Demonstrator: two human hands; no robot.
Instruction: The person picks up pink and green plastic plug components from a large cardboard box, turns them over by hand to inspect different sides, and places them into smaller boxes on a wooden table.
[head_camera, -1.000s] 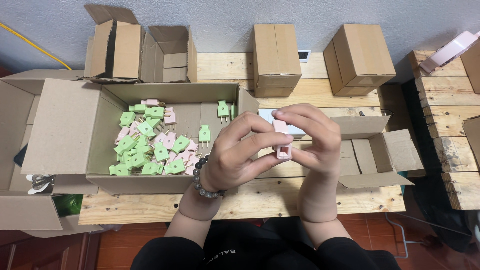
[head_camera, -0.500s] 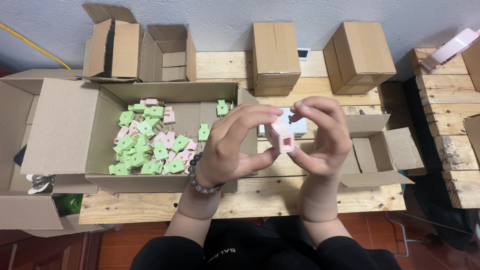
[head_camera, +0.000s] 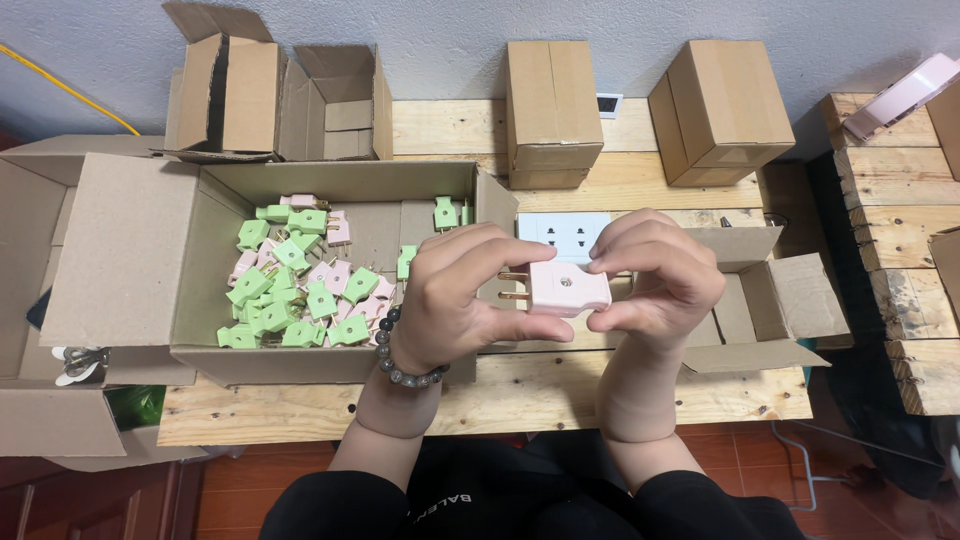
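Observation:
Both of my hands hold one pale pink two-pin plug (head_camera: 568, 288) up in front of me, its brass pins pointing left. My left hand (head_camera: 460, 295), with a bead bracelet at the wrist, pinches the pin end. My right hand (head_camera: 660, 280) grips the plug's right end from above and below. Behind the hands lies a white socket strip (head_camera: 560, 232) on the wooden table. To the left an open cardboard box (head_camera: 200, 240) holds several green and pink plugs (head_camera: 300, 280).
An open shallow carton (head_camera: 780, 300) lies under my right hand. Two shut cartons (head_camera: 545, 100) (head_camera: 720, 110) and open empty ones (head_camera: 280, 95) stand at the table's back. Wooden pallets (head_camera: 890, 230) lie to the right. More cardboard flaps (head_camera: 40, 250) spread at the left.
The plug has been turned and raised: before it sat end-on between my fingertips, now it lies sideways with its pins to the left. My hands have spread slightly apart.

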